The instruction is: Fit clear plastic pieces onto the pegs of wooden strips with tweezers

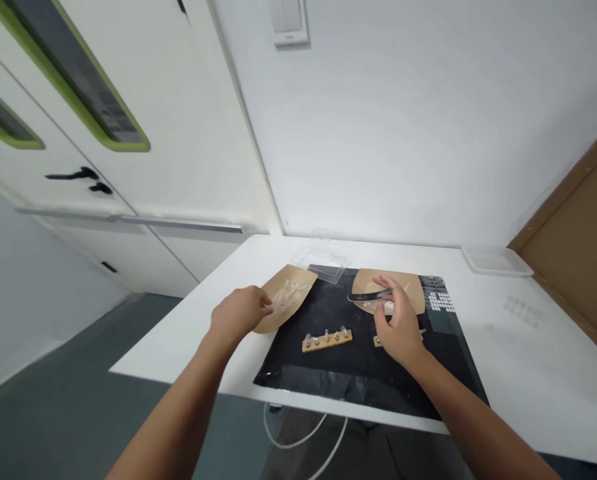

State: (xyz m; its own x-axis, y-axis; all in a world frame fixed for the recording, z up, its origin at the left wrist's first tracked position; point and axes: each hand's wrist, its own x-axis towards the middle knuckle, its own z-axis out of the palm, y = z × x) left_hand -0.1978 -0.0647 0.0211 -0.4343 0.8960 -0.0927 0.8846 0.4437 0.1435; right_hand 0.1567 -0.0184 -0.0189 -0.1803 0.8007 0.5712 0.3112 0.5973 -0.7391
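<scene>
Down on the black mat point(358, 373), the left paper tray point(278, 320) holds a small heap of clear pieces point(287, 295), and the left hand point(238, 312) sits at its near edge. Its fingers point(264, 305) are bunched together and touch the heap; whether they actually grip a piece cannot be told. The right hand point(401, 323) hovers over the right paper tray point(412, 285), with thumb and forefinger pinching a slim dark tool point(368, 295) that points left across the tray. A pale, clear bit lies just under the tool, at the fingertips.

Between the two hands a wooden strip point(327, 339) lies flat on the mat with a row of small metal studs standing up out of it. A second bit of wood point(378, 342) peeks out from under the right hand. A grid of small white dots point(441, 301) sits on the mat's far right corner.

The mat lies on a white table point(528, 333) pushed against a white wall. A clear plastic box point(324, 259) stands behind the trays, a shallow clear lid point(496, 261) rests at the far right, and white cables point(303, 437) hang below the table edge.
</scene>
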